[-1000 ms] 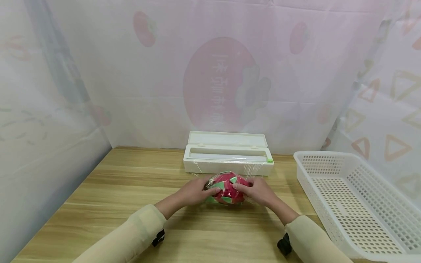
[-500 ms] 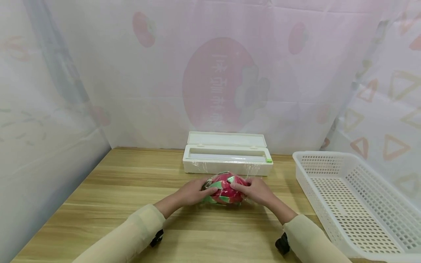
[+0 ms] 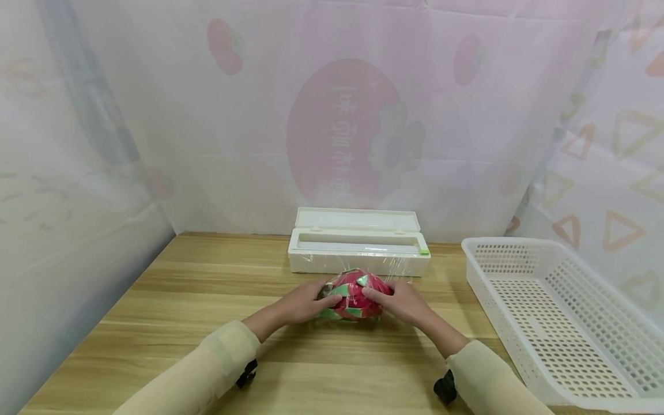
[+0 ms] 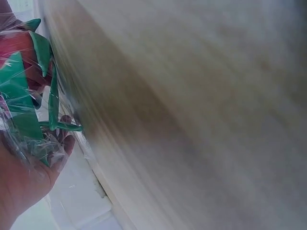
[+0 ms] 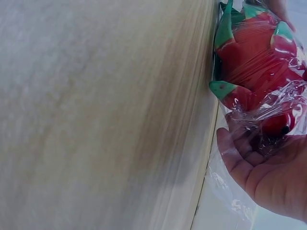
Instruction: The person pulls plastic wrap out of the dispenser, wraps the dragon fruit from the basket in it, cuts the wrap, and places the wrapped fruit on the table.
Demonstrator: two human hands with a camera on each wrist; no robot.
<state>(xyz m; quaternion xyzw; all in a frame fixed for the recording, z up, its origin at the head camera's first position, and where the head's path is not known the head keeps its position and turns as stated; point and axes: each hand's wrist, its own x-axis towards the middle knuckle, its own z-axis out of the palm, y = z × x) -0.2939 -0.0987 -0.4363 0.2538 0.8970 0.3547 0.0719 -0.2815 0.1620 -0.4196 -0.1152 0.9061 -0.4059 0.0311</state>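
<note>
A red dragon fruit (image 3: 355,297) with green-tipped scales, wrapped in clear cling film, is held between both hands in front of the dispenser. My left hand (image 3: 306,301) grips its left end, the thumb lying over the top. At the other end my right hand (image 3: 404,300) holds it the same way, its fingers curled under the film-covered end in the right wrist view. Crinkled film (image 5: 283,98) shines around the fruit in that view. Behind it, the white cling film dispenser (image 3: 358,265) stands with its lid up and a roll inside; film strands hang at its front.
A white perforated plastic basket (image 3: 493,305) stands on the right of the wooden table (image 3: 181,305). Printed cloth walls (image 3: 249,144) enclose the back and both sides. A green tab (image 3: 424,252) sits at the dispenser's right front edge.
Both hands keep their grip and have shifted slightly left with the dragon fruit. The dispenser and basket stay where they were.
</note>
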